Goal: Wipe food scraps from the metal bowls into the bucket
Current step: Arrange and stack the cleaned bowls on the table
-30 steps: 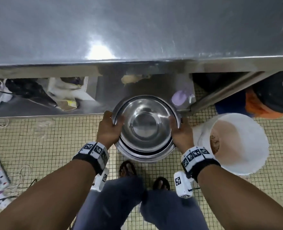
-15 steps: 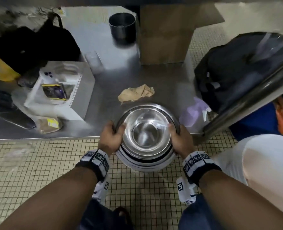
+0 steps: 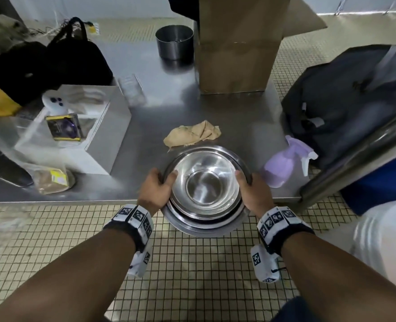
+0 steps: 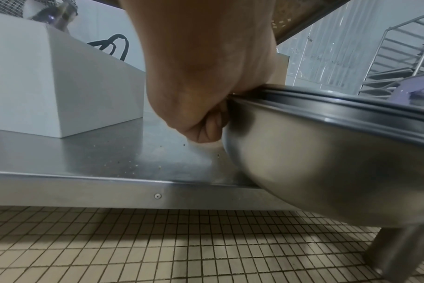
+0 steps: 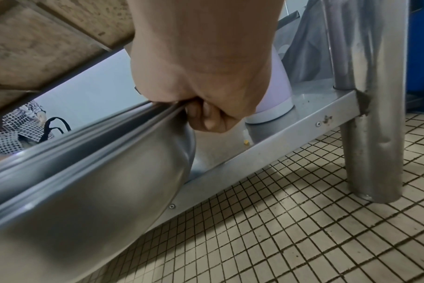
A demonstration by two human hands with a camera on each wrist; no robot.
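Observation:
A nested stack of shiny metal bowls (image 3: 204, 184) hangs over the front edge of a low steel shelf (image 3: 145, 140), tilted toward me. My left hand (image 3: 156, 189) grips the stack's left rim, thumb inside and fingers curled underneath (image 4: 211, 130). My right hand (image 3: 252, 194) grips the right rim the same way, fingers curled below (image 5: 206, 118). The top bowl's inside looks clean. A crumpled tan cloth (image 3: 192, 134) lies on the shelf just behind the bowls. The white bucket (image 3: 378, 233) shows only as a blurred edge at the right.
A lilac spray bottle (image 3: 283, 163) stands right of the bowls by a steel table leg (image 3: 355, 156). On the shelf are a white box (image 3: 92, 140), black bags (image 3: 53, 63), a dark metal cup (image 3: 174, 41) and a cardboard box (image 3: 236, 47). The floor is small beige tiles (image 3: 192, 275).
The view dropped under the table top, so the low shelf now shows in full. My hands keep the same grip on the bowl stack, now lower at the shelf edge. The bucket slid out to the right.

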